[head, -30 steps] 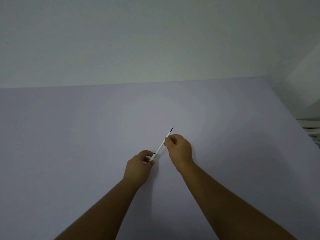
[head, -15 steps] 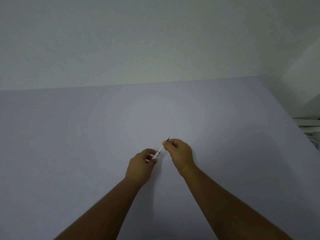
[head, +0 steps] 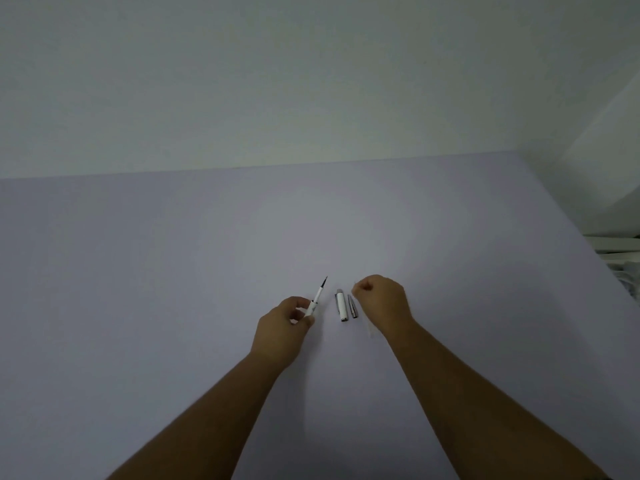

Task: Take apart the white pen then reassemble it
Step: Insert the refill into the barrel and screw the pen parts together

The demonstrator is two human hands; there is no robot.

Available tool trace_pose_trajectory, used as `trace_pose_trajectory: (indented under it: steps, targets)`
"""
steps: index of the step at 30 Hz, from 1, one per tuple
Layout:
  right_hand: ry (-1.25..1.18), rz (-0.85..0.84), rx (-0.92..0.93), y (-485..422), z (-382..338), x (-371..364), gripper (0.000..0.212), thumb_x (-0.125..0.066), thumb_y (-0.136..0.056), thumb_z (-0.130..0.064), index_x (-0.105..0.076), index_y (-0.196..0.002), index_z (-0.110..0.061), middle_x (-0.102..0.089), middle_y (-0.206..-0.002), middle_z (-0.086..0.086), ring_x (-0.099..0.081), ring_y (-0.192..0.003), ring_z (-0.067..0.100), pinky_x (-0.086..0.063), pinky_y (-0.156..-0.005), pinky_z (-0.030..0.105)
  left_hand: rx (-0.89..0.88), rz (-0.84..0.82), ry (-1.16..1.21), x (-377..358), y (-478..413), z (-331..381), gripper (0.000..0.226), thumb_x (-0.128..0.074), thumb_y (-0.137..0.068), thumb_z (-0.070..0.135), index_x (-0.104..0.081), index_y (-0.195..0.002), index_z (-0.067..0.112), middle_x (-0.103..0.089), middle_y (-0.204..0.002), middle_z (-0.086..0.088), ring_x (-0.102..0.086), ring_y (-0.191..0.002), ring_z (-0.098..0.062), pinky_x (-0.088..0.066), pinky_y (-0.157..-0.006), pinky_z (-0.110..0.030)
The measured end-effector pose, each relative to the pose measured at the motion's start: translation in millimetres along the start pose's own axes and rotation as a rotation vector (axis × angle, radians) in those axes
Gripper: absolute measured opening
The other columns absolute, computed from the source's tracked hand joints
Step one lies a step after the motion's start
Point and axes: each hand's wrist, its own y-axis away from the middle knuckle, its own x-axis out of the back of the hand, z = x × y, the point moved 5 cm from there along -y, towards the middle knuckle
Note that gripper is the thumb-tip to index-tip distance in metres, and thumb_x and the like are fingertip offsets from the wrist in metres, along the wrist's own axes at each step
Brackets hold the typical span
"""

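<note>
My left hand (head: 282, 329) pinches the white rear half of the pen (head: 313, 306). Its thin refill (head: 321, 289) sticks out, with the dark tip pointing up and to the right. Between my hands, a short white barrel piece (head: 341, 306) with a silver end lies on the table. A slim silver tip cone (head: 352, 306) lies right beside it. My right hand (head: 382, 299) hovers just right of these two parts. Its fingers are curled into a loose fist, and I see nothing in them.
The work surface is a pale lilac table (head: 173, 289) that runs back to a plain white wall (head: 277, 81). Its right edge slants away at the right. Beyond that edge are white objects (head: 620, 247).
The pen has come apart. My right hand let go and moved right, and the white barrel piece and silver cone now lie on the table. My left hand still holds the half with the refill.
</note>
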Motion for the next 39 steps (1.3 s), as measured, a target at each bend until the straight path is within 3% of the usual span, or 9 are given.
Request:
trace_pose_trajectory:
  steps: [4,8,13,17,22,25,29,35,39]
  targets:
    - [0.321,-0.067,0.062,1,2,-10,0.023,-0.049,-0.092,-0.024,-0.067,-0.088,-0.01,-0.067,-0.09,0.011,-0.061,-0.084,0.025,-0.041,-0.065,0.027,0.014,-0.013,0.02,-1,0,-1,0.023,-0.061,-0.089,0.026,-0.061,-0.111,0.024,-0.054,-0.082,0.013,-0.06,-0.091,-0.021,-0.056,-0.085,-0.041]
    - [0.385,-0.05,0.044,-1,3,-15,0.031,-0.049,-0.093,-0.031,-0.066,-0.101,-0.007,-0.069,-0.103,0.01,-0.065,-0.095,0.027,-0.041,-0.067,0.027,0.019,-0.018,0.018,-1,0,0,0.022,-0.06,-0.089,0.026,-0.061,-0.111,0.025,-0.055,-0.082,0.013,-0.059,-0.089,-0.021,-0.057,-0.085,-0.042]
    - [0.381,-0.079,-0.003,1,0,-17,0.031,-0.048,-0.093,-0.032,-0.065,-0.097,-0.006,-0.068,-0.094,0.009,-0.065,-0.089,0.028,-0.042,-0.064,0.028,0.027,-0.019,0.024,-2,1,-2,0.018,-0.061,-0.088,0.026,-0.062,-0.106,0.027,-0.056,-0.081,0.014,-0.06,-0.088,-0.021,-0.057,-0.083,-0.043]
    - [0.136,0.017,-0.014,4,-6,-4,0.029,-0.053,-0.09,-0.032,-0.062,-0.077,-0.007,-0.055,-0.064,0.002,-0.056,-0.07,0.025,-0.036,-0.054,0.025,0.021,-0.016,0.003,-2,2,-1,0.018,-0.061,-0.088,0.027,-0.063,-0.105,0.027,-0.056,-0.082,0.011,-0.06,-0.086,-0.021,-0.057,-0.079,-0.039]
    - [-0.48,-0.005,-0.03,3,-20,5,0.019,-0.055,-0.085,-0.021,-0.068,-0.074,-0.013,-0.058,-0.061,0.0,-0.046,-0.056,0.017,-0.04,-0.057,0.028,0.011,-0.025,-0.021,-1,4,3,0.019,-0.06,-0.089,0.028,-0.062,-0.107,0.028,-0.058,-0.092,0.005,-0.06,-0.089,-0.022,-0.059,-0.08,-0.041]
    - [-0.688,-0.063,-0.048,4,-24,2,0.019,-0.059,-0.088,-0.026,-0.07,-0.084,-0.012,-0.068,-0.079,0.005,-0.047,-0.058,0.01,-0.042,-0.057,0.024,-0.031,-0.023,-0.047,0,5,7,0.027,-0.059,-0.09,0.027,-0.059,-0.117,0.03,-0.058,-0.095,0.004,-0.06,-0.089,-0.021,-0.059,-0.078,-0.037]
    - [-0.686,-0.05,-0.072,7,-24,3,0.025,-0.06,-0.089,-0.028,-0.068,-0.104,-0.01,-0.067,-0.088,0.006,-0.054,-0.065,0.01,-0.046,-0.062,0.025,-0.073,-0.03,-0.07,-1,8,12,0.035,-0.057,-0.092,0.026,-0.054,-0.126,0.034,-0.057,-0.096,0.004,-0.059,-0.087,-0.02,-0.057,-0.083,-0.035]
    - [-0.672,-0.052,-0.054,8,-22,2,0.025,-0.06,-0.089,-0.029,-0.069,-0.102,-0.01,-0.071,-0.096,0.008,-0.054,-0.065,0.009,-0.044,-0.062,0.026,-0.089,-0.034,-0.083,-1,12,15,0.034,-0.055,-0.093,0.026,-0.055,-0.126,0.033,-0.056,-0.098,0.004,-0.058,-0.088,-0.019,-0.056,-0.087,-0.038]
    - [-0.675,-0.057,-0.054,11,-22,3,0.023,-0.059,-0.09,-0.027,-0.069,-0.101,-0.01,-0.068,-0.084,0.0,-0.052,-0.063,0.009,-0.043,-0.06,0.024,-0.092,-0.038,-0.09,-2,15,14,0.033,-0.054,-0.093,0.026,-0.055,-0.125,0.033,-0.056,-0.097,0.003,-0.057,-0.086,-0.019,-0.057,-0.084,-0.036]
